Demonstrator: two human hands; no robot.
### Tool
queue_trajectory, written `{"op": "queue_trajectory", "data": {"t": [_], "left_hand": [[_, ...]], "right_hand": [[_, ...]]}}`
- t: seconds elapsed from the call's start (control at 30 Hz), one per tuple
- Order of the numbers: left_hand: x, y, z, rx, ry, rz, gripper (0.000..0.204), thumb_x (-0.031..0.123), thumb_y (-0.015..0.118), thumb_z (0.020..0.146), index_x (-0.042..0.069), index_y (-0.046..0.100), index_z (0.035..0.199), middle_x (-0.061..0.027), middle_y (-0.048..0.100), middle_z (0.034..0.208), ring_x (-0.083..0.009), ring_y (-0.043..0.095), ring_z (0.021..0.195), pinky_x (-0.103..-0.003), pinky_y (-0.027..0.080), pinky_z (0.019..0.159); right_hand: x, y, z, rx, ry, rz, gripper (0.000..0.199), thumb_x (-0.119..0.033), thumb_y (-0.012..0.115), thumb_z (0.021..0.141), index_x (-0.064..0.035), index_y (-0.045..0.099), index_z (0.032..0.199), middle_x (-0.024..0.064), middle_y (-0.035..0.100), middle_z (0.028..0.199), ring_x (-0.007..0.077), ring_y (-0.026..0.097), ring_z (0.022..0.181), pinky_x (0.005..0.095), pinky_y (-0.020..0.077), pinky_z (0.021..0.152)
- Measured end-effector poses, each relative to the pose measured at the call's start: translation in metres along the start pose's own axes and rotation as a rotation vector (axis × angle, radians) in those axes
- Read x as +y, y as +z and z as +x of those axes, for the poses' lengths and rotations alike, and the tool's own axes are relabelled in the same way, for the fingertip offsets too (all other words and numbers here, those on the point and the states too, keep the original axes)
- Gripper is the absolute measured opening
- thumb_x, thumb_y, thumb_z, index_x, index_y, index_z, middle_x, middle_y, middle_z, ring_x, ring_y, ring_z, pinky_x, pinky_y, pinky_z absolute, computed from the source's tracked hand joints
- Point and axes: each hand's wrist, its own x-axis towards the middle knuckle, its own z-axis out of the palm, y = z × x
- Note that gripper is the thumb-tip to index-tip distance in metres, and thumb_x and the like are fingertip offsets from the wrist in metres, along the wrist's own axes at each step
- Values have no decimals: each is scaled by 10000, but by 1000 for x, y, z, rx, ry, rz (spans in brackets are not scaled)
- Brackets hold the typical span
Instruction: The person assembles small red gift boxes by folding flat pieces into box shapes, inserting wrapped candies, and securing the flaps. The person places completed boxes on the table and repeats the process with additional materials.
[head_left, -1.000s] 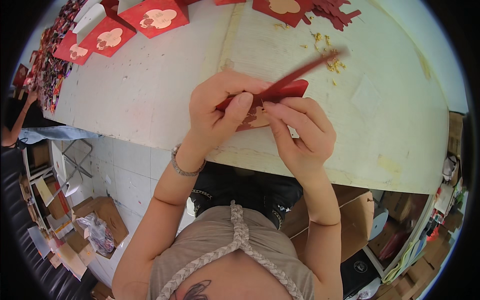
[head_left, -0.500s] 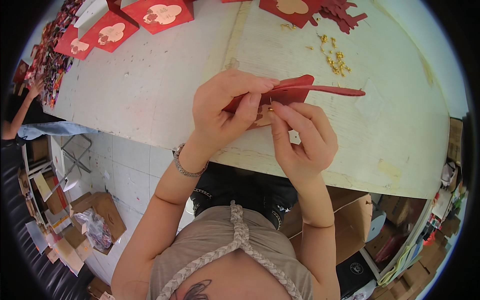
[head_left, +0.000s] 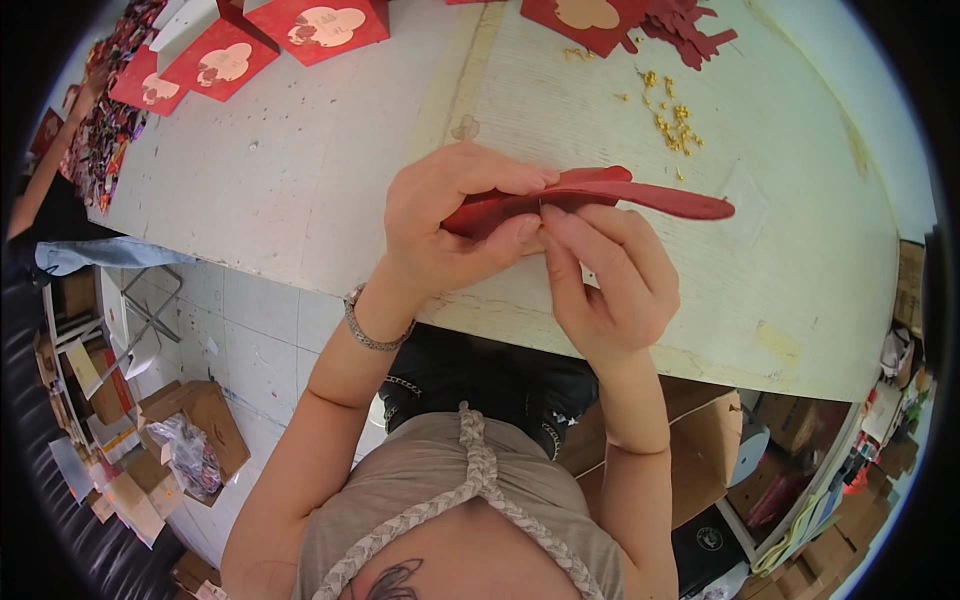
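Observation:
Over the near part of the table, my left hand [head_left: 435,215] is closed on a red paper box [head_left: 490,211], thumb below and fingers on top. A long red strip with a rounded end [head_left: 680,199] juts from the box to the right, past my right hand. My right hand [head_left: 618,285] pinches a small gold fastener between thumb and forefinger. Its thin prong points up against the underside of the strip, while the fingertips mostly hide its head. Farther off lies a scattered pile of gold fasteners [head_left: 678,128].
Several red boxes with pale flower-shaped labels [head_left: 222,66] stand at the far left of the white table [head_left: 330,170]. Red cut strips [head_left: 690,30] lie at the far right beside another red box [head_left: 583,18]. At the left, another person's arm [head_left: 50,165] reaches toward a colourful heap [head_left: 105,150].
The red box has tilted, so its pale label is now hidden, and the strip has swung lower. My right fingertips have closed in under it, covering the fastener's gold head.

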Motion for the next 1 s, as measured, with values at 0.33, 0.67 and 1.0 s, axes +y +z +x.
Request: {"op": "queue_trajectory", "data": {"t": [0.33, 0.67, 1.0], "left_hand": [[-5, -2, -6, -1, 34, 39, 186, -51, 658, 720, 38, 619, 878, -91, 708, 889, -186, 662, 716, -254, 513, 602], [3, 2, -4, 43, 11, 118, 160, 51, 717, 767, 27, 607, 880, -89, 655, 768, -191, 618, 669, -264, 483, 556], [56, -29, 77, -428, 776, 867, 361, 14, 774, 677, 125, 603, 975, -51, 524, 871, -230, 559, 706, -319, 530, 613]], "right_hand": [[-13, -10, 7, -118, 215, 31, 276, 61, 727, 595, -27, 672, 851, 78, 608, 785, 228, 578, 645, 292, 464, 538], [-2, -16, 34, -229, 435, 233, 211, 54, 733, 656, -45, 663, 829, 45, 602, 813, 212, 574, 725, 278, 493, 593], [14, -11, 29, -245, 331, 304, 163, 8, 711, 672, -66, 652, 806, 28, 625, 755, 208, 561, 696, 309, 457, 606]]}}
